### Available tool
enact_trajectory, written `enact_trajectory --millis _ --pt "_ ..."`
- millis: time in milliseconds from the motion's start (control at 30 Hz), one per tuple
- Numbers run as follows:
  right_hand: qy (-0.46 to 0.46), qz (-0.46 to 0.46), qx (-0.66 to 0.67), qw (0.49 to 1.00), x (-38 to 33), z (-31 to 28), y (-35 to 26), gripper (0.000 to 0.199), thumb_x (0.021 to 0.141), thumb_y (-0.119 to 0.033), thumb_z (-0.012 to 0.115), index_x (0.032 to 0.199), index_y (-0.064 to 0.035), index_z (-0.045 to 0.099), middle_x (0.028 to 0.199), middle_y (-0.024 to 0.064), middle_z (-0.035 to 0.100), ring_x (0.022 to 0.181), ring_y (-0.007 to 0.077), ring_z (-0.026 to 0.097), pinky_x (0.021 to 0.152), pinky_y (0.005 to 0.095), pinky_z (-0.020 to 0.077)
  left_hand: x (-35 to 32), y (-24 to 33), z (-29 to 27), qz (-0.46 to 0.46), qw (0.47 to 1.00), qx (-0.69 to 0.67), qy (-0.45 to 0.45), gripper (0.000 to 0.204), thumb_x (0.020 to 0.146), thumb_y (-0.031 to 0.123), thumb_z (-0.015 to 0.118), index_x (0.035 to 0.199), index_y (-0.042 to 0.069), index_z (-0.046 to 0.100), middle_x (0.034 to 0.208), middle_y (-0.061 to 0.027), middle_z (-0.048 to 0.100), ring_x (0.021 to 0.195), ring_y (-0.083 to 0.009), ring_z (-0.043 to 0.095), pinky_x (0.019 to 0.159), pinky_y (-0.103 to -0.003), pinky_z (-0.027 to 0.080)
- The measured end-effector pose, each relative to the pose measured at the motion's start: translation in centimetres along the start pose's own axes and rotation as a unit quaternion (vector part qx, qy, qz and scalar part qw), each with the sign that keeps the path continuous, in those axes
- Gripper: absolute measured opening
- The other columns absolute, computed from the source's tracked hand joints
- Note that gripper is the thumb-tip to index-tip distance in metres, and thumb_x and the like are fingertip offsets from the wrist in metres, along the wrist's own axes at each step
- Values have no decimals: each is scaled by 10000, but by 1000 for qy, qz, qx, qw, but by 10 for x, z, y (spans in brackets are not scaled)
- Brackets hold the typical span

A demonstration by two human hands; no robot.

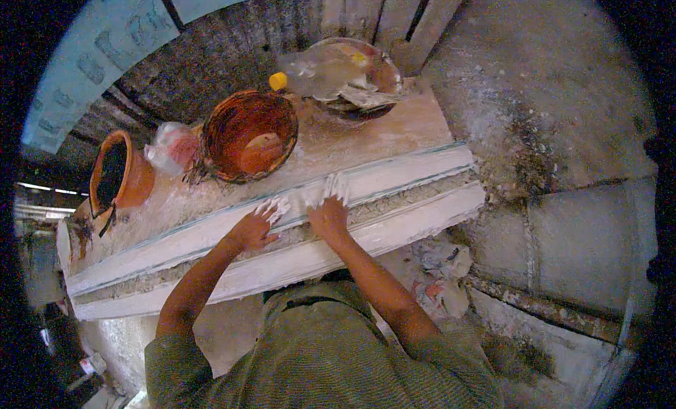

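Note:
A long white strip (394, 171), thinly edged in green and smooth like wet plaster, runs across the table. Nearer me lies a second white strip (422, 215), and a rough greyish band (398, 198) fills the gap between them. My left hand (262, 222) rests on the far strip, its white-smeared fingers stretched out and the thumb apart. To its right, my right hand (329, 206) lies on the same strip with fingers extended, their tips coated in wet white paste. Neither hand grips anything.
Behind the strips on the dusty tabletop (415, 120) stand an orange clay pot (137, 173) lying on its side, a clear plastic bag (172, 148), a wide reddish basket-like bowl (232, 138) and a round basin (387, 74). A yellow-capped bottle (310, 70) lies across the basin. Crumpled bags (447, 261) sit at right.

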State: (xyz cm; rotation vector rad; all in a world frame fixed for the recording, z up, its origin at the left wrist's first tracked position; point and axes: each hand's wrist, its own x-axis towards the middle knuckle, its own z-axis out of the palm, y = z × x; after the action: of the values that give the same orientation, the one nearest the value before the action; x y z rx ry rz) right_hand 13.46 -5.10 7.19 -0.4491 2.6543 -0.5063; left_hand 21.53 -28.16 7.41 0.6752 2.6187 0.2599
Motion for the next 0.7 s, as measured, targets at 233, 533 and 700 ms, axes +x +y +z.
enact_trajectory --millis 233,533,700 --pt "138 127 -143 972 90 -50 148 590 897 -481 380 1040 22 651 1197 260 552 1170 451 462 1003 568 326 119 17 -22 66 997 -33 -13 686 927 510 362 1352 -28 364 1472 -244 199 1367 -398 187 1081 -454 281" --pt "150 114 -296 937 167 -169 492 308 881 -291 443 993 -67 623 868 200 644 755 362 630 678 513 500 319 112 -42 136 985 -95 35 635 923 538 350 1338 62 417 1469 -173 265 1306 -337 345 1037 -444 347" --pt "119 98 -363 919 150 -154 511 267 874 -251 463 1024 -64 582 854 181 638 730 353 630 631 514 499 325 137 -25 167 972 -74 148 638 917 535 355 1280 25 478 1458 -161 299 1345 -326 276 1092 -436 266"
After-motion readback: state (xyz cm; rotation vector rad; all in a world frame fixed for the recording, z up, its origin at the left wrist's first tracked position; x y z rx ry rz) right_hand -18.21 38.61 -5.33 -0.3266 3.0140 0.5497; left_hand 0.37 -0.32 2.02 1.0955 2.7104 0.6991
